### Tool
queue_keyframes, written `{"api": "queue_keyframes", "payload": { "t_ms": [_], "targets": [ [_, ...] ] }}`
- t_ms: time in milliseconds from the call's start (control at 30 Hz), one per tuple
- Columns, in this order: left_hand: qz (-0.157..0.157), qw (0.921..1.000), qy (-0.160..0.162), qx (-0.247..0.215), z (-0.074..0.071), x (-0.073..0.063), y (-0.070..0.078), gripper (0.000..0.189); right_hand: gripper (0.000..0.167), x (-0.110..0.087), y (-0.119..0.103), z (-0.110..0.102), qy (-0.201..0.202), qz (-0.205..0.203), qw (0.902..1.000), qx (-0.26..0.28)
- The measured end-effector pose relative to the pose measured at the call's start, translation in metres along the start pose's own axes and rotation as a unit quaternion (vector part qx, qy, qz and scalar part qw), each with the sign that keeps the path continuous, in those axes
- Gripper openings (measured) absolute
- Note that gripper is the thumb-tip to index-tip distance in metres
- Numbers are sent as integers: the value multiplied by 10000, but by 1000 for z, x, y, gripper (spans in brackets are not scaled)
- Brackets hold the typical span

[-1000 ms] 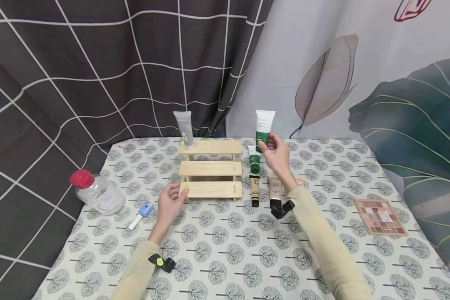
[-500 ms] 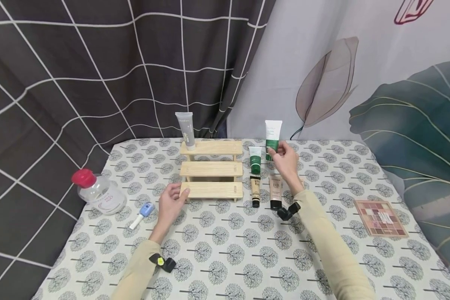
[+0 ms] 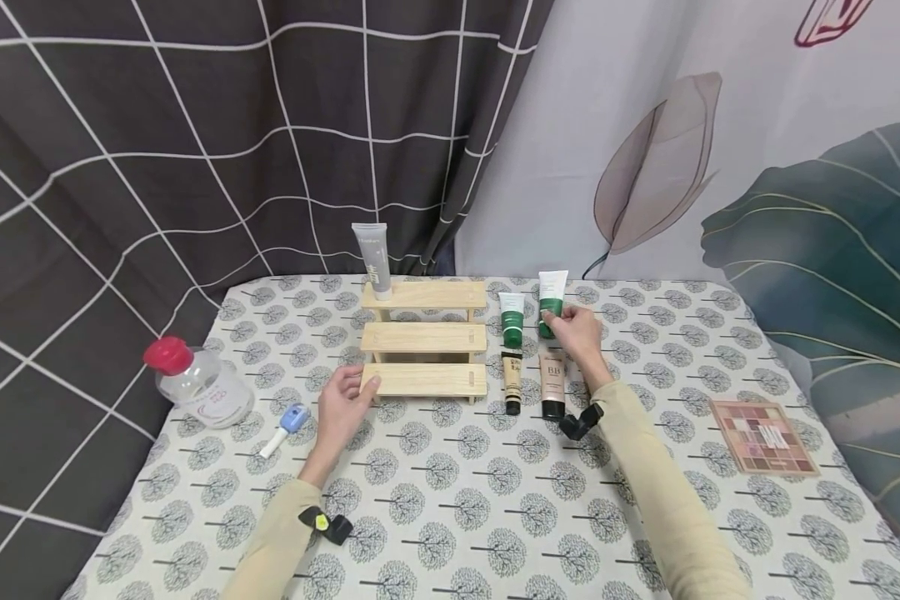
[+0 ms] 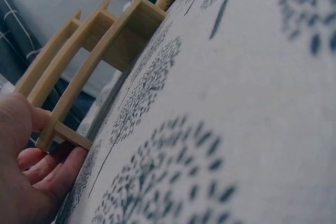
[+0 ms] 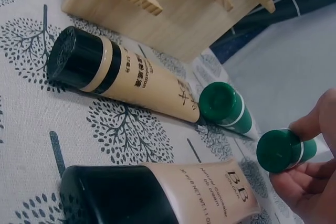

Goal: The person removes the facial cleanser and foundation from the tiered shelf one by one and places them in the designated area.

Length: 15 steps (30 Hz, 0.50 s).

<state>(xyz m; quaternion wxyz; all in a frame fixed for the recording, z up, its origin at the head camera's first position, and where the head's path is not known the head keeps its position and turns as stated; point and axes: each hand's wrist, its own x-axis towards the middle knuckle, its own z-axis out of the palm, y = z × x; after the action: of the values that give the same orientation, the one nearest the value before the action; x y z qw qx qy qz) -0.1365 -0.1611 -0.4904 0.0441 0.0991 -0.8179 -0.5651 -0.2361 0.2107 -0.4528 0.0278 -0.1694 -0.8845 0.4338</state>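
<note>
My right hand (image 3: 577, 335) pinches a green and white squeeze tube (image 3: 552, 293) near its green cap end, low over the cloth at the back right. In the right wrist view the thumb and fingers sit around the tube's green cap (image 5: 278, 150). A second green and white tube (image 3: 512, 320) lies just left of it. My left hand (image 3: 342, 408) grips the left end of the lowest step of a three-tier wooden stand (image 3: 424, 379); the left wrist view shows the thumb above and fingers beneath the step (image 4: 79, 90). A grey tube (image 3: 375, 260) stands on its cap on the top step.
A gold tube with black ends (image 3: 512, 383) and a beige BB cream tube (image 3: 552, 385) lie right of the stand. A makeup palette (image 3: 765, 437) is farther right. To the left are a red-capped clear bottle (image 3: 202, 387) and a blue and white item (image 3: 285, 428).
My right hand has carried the green and white tube to the right and lowered it toward the cloth. The left hand keeps its grip on the stand.
</note>
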Motion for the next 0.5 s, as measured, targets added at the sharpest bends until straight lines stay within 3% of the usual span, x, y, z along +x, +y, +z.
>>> {"api": "queue_keyframes", "payload": {
  "t_ms": [300, 500],
  "targets": [
    [-61, 10000, -20, -62, 1, 1, 0, 47, 36, 4, 4, 5, -158, -16, 9989, -439],
    [-61, 10000, -20, -30, 0, 1, -1, 48, 49, 5, 5, 6, -389, 153, 9984, -383]
  ]
}}
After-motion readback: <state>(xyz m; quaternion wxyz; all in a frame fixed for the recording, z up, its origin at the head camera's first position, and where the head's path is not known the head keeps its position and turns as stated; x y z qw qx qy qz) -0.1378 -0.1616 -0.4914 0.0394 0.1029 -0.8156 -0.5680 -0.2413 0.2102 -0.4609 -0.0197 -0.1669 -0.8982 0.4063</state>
